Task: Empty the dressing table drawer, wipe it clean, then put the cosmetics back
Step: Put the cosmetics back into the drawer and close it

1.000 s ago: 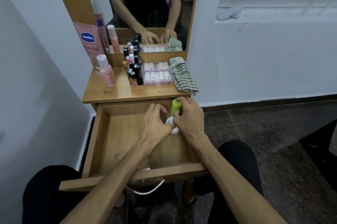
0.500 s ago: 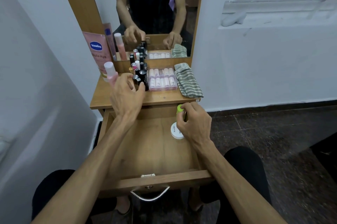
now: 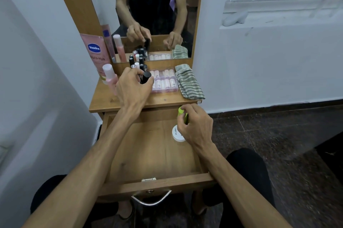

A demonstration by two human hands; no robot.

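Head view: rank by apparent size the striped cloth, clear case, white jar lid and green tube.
1. Striped cloth and clear case: look alike, unranked.
2. White jar lid, partly hidden by the right hand.
3. Green tube, mostly hidden; true size unsure.

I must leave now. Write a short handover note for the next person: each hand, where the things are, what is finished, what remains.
Left hand: over the tabletop, gripping a black tube from the cluster of cosmetics.
Right hand: in the open drawer, holding a green-capped tube upright at the back right, beside a white jar.
On top: pink bottle, Vaseline tube, clear case of small tubes, striped cloth.
Done: drawer looks emptied; two items are back inside.
Left: return the remaining cosmetics to the drawer.
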